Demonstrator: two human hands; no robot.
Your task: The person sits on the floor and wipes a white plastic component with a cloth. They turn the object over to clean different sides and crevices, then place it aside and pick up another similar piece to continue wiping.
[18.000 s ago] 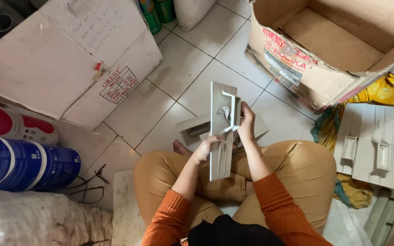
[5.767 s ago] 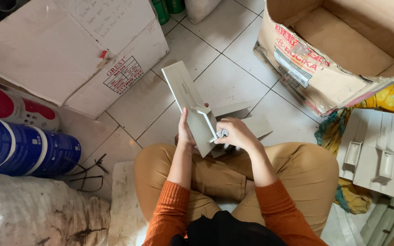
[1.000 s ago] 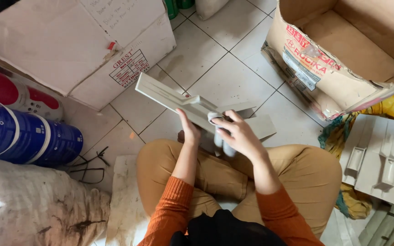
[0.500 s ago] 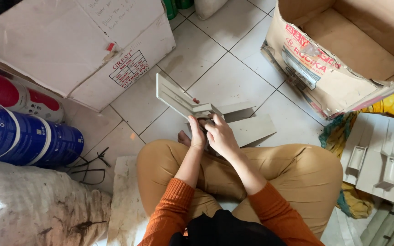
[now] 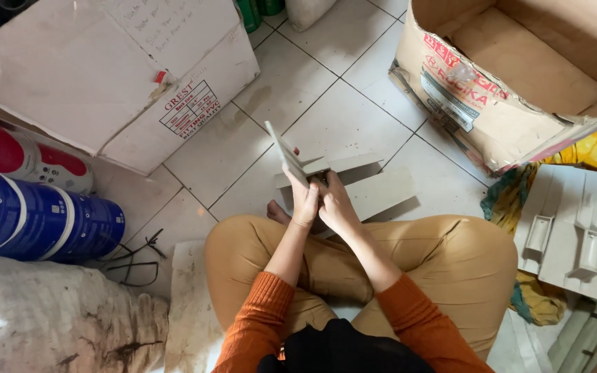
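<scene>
The person sits cross-legged on the tiled floor point(image 5: 340, 103), both hands raised together just above the knees. The left hand point(image 5: 305, 204) is wrapped around the lower end of a flat grey plastic piece point(image 5: 283, 152), fingers curled shut on it; the piece stands tilted, its free end pointing toward 11 o'clock from the hands. The right hand point(image 5: 335, 206) presses against the same piece from the 3 o'clock side, fingers bent and closed over its base, touching the left hand (where exactly the fingertips land is hidden between the two hands).

On the floor just beyond the hands, toward 1 o'clock, lie more grey plastic pieces point(image 5: 374, 188), flat and overlapping.

At 3 o'clock, well apart from the hands, a stack of grey panels with raised brackets point(image 5: 571, 231) rests on a yellow and green cloth point(image 5: 513, 200). An open brown cardboard box point(image 5: 519, 76) stands at 1 o'clock. A closed white carton point(image 5: 98, 76) sits at 10 o'clock, and blue cans point(image 5: 36, 217) lie on their sides at 9 o'clock, beside a red and white container point(image 5: 15, 148).
</scene>
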